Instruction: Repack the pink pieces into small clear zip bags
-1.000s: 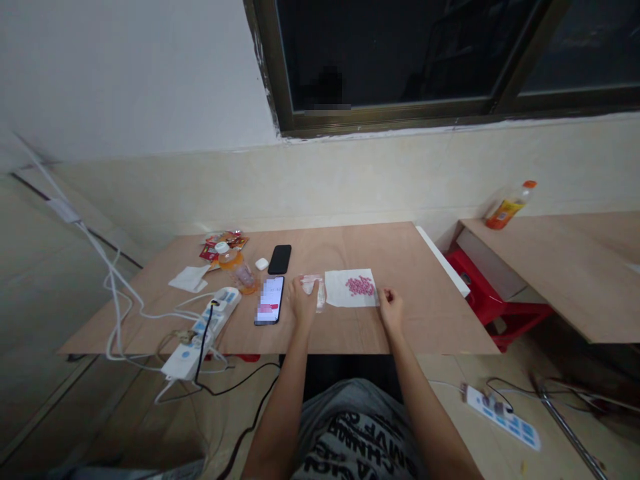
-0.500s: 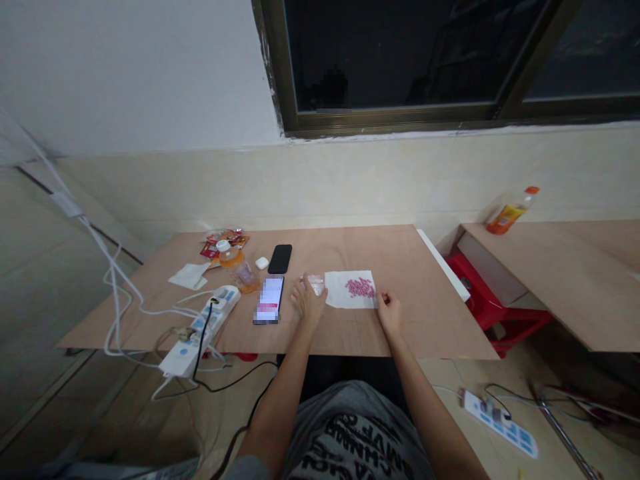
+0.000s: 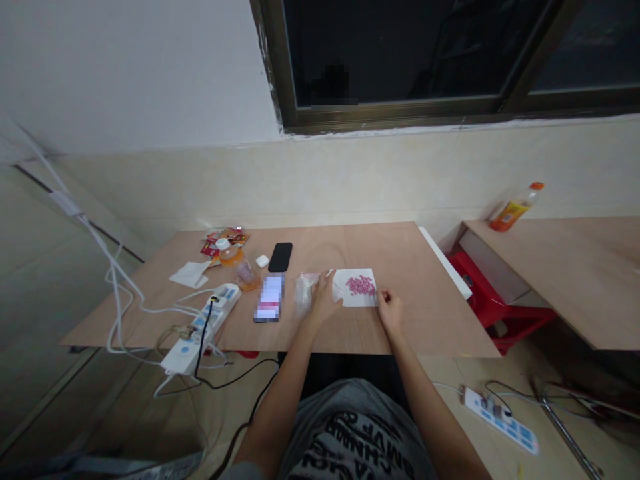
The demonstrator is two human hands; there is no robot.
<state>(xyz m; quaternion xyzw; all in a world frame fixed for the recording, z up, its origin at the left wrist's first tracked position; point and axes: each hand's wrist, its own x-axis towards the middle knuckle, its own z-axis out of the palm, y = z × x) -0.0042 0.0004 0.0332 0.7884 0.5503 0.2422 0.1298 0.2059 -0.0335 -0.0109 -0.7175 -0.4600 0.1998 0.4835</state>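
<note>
The head view looks down at a bare wooden table [image 3: 400,260] with both of the person's forearms reaching onto it. The left hand [image 3: 325,300] is open, with its fingers spread. It lies between a clear plastic bag [image 3: 303,293] and a white paper [image 3: 345,292], its fingertips at or just over the paper's left edge, and it holds nothing. The right hand [image 3: 390,312] rests on the table, its fingers loosely curled at the paper's lower right corner. Whether they pinch the paper, I cannot tell.

A cluster of small pink pieces [image 3: 361,285] lies on the paper, toward its right side. The bag lies flat, just beside the left hand. Farther left are a phone [image 3: 269,299] with a lit, blurred screen, a black phone [image 3: 281,257] and a white earbud case [image 3: 261,261]. Beyond them are a clear cup [image 3: 245,273], a small orange bottle [image 3: 231,255], wrappers [image 3: 223,243], a tissue [image 3: 189,274] and a white power strip [image 3: 200,327] with cords trailing off the edge. To the right, an orange drink bottle [image 3: 515,208] stands on a second table [image 3: 560,280], above a red stool [image 3: 493,287].
</note>
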